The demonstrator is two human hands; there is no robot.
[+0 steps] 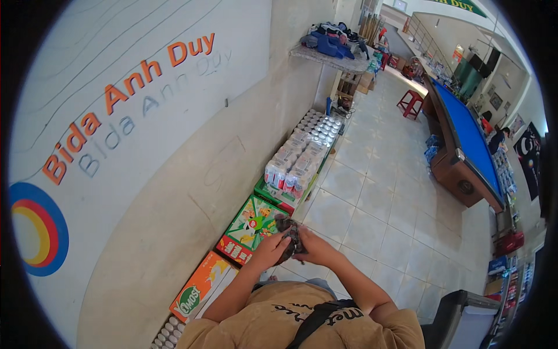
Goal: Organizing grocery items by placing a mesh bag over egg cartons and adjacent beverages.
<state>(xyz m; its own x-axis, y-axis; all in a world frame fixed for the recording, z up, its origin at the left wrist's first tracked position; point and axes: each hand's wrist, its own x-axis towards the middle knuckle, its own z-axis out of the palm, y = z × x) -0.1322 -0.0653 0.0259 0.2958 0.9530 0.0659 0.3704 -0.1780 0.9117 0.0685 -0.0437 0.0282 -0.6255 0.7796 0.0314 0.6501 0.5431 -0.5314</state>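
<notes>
Both hands are together in front of my body, around a small bundle of dark, patterned cloth (pixel 291 237). My left hand (pixel 272 250) grips its left side, with the thumb on top. On the other side, my right hand (pixel 317 246) holds the bundle, its fingers partly hidden. The cloth is crumpled, and a bit of it hangs down between the hands. Just left of the cloth, a green and red printed carton (pixel 250 224) lies along the wall. An orange carton (pixel 205 283) stands beside my left forearm.
Shrink-wrapped drink cans (pixel 292 163) line the wall ahead. Beyond them, clothes (pixel 333 41) lie heaped on a stone-topped ledge (pixel 331 61). A billiard table (pixel 466 135) and red plastic stool (pixel 410 104) stand to the right. A person (pixel 498 139) is behind the table.
</notes>
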